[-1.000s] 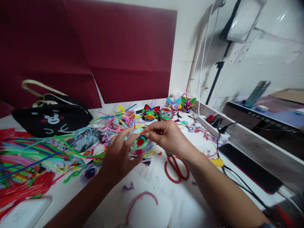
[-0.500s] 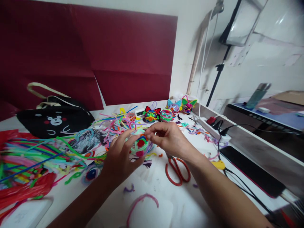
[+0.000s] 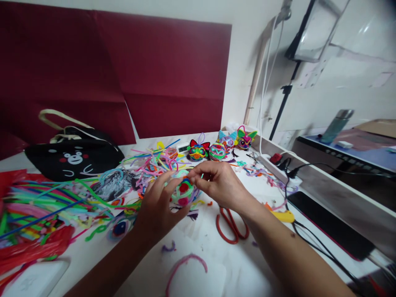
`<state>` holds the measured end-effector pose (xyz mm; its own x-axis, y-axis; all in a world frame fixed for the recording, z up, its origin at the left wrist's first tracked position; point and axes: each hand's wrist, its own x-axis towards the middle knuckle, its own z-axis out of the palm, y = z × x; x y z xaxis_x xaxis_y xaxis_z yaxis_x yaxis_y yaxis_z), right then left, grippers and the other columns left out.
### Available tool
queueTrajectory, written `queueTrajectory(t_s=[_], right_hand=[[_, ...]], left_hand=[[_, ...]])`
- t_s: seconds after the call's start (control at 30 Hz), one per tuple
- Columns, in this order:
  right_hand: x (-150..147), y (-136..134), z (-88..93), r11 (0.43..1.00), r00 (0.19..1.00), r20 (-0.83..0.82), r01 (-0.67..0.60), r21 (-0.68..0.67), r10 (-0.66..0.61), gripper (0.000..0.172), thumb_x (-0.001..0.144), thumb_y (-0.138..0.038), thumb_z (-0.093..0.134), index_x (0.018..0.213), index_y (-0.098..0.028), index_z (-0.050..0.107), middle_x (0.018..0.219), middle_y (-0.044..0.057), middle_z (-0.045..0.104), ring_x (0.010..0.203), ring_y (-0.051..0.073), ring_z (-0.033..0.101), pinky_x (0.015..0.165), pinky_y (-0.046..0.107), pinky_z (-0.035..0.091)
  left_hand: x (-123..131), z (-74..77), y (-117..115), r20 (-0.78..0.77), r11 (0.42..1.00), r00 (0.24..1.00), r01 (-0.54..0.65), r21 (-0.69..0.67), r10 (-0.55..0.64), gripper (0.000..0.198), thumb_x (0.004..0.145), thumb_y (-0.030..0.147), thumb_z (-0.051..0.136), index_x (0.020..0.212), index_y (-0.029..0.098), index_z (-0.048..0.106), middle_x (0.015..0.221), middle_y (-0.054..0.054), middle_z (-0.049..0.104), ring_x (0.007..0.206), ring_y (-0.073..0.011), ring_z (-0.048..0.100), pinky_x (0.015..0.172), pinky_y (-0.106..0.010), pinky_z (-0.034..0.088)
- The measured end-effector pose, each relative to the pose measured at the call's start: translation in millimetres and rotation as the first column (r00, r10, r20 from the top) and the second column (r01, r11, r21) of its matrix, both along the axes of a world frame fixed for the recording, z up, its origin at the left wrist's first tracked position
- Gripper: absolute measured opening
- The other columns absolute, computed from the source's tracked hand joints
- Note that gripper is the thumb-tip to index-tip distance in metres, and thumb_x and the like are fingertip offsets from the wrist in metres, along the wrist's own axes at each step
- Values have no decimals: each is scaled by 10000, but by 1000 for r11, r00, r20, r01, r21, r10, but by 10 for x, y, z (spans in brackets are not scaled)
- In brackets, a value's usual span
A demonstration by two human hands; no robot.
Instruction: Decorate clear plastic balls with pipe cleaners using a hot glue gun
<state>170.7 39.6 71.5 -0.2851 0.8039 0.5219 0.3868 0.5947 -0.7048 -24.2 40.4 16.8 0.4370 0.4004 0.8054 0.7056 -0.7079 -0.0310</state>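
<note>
A pale green ball (image 3: 179,197) wound with pipe cleaners, with red and pink spots, is gripped by my left hand (image 3: 161,202), fingers over its top and thumb underneath. At its upper right, my right hand (image 3: 219,181) pinches thumb and forefinger together at an orange and blue strip on the ball. Whatever lies between those fingertips is too small to make out. Scissors with red handles (image 3: 232,226) lie below my right hand, their blades hidden. A curved pink pipe cleaner (image 3: 188,259) rests near the front, beside a short purple scrap (image 3: 168,247).
Several finished colourful balls with ears (image 3: 198,150) stand at the back. Loose pipe cleaners (image 3: 40,202) and a black bag (image 3: 74,159) fill the left. A phone (image 3: 331,225), a yellow tool (image 3: 283,216) with a cable and a power strip (image 3: 280,169) lie right.
The view has shifted very slightly. Both hands stay at the ball, with the right fingers still pinched at its upper right; otherwise little differs.
</note>
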Motion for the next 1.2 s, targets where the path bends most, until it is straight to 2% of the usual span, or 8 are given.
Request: queueTrajectory(t_s=[0.5, 0.6, 0.77, 0.83, 0.9, 1.0, 1.1, 1.2], right_hand=[[31, -24, 50, 989, 984, 175, -61, 135, 36, 160, 846, -66, 582, 906, -129, 717, 829, 46, 674, 755, 135, 596, 688, 240, 434], [44, -5, 37, 994, 995, 93, -56, 98, 47, 176, 855, -72, 569, 938, -134, 711, 888, 55, 698, 812, 141, 619, 723, 246, 447], [44, 52, 24, 994, 990, -97, 100, -45, -104, 167, 866, -181, 573, 988, -156, 685, 906, 51, 699, 797, 151, 623, 720, 276, 454], [37, 57, 45, 988, 983, -166, 58, -143, -82, 196, 859, -206, 585, 1029, -150, 662, 919, 52, 683, 817, 155, 617, 734, 285, 458], [25, 43, 77, 954, 963, -268, -77, -290, -4, 241, 851, -219, 598, 1078, -148, 631, 917, 46, 667, 813, 150, 611, 733, 285, 461], [0, 7, 114, 824, 880, -466, -333, -458, 96, 277, 807, -176, 635, 1082, -159, 604, 869, 15, 652, 776, 127, 606, 724, 265, 463], [-25, -6, 107, 721, 780, -613, -496, -483, 126, 383, 688, -94, 709, 1047, -174, 601, 826, -21, 635, 750, 104, 601, 729, 241, 472], [-43, 9, 70, 667, 724, -680, -564, -487, 115, 532, 561, -74, 787, 1045, -185, 597, 781, -50, 626, 678, 88, 595, 691, 230, 478]], left_hand=[[-15, -51, 14, -3, 1000, 1000, -2, 25, 2, 602, 716, 225, 722, 1229, 196, 407, 1191, -190, 553, 1098, -358, 586, 878, -516, 521], [-33, -47, 33, 3, 999, 1000, -5, 38, 5, 595, 733, 246, 712, 1237, 199, 400, 1202, -188, 553, 1107, -349, 582, 892, -513, 514], [-51, -5, 41, 43, 996, 999, -11, 87, 7, 651, 712, 266, 750, 1250, 217, 386, 1236, -182, 537, 1135, -339, 568, 914, -499, 506], [-50, 15, 32, 66, 993, 998, -5, 115, -3, 680, 689, 267, 776, 1245, 219, 385, 1237, -183, 536, 1141, -342, 567, 917, -499, 504], [-44, 36, 21, 90, 993, 996, -17, 113, 7, 673, 676, 271, 789, 1221, 229, 397, 1237, -174, 537, 1142, -334, 570, 923, -494, 505], [-31, 67, 2, 113, 996, 993, -48, 78, 39, 603, 676, 279, 790, 1159, 233, 430, 1230, -161, 543, 1149, -324, 569, 934, -487, 503], [-19, 84, -15, 123, 996, 991, -61, 65, 52, 561, 680, 289, 785, 1129, 228, 453, 1218, -156, 550, 1135, -322, 577, 924, -488, 508], [-10, 75, -27, 128, 996, 990, -72, 59, 64, 550, 678, 288, 782, 1119, 236, 457, 1225, -147, 549, 1126, -321, 583, 909, -492, 512]])
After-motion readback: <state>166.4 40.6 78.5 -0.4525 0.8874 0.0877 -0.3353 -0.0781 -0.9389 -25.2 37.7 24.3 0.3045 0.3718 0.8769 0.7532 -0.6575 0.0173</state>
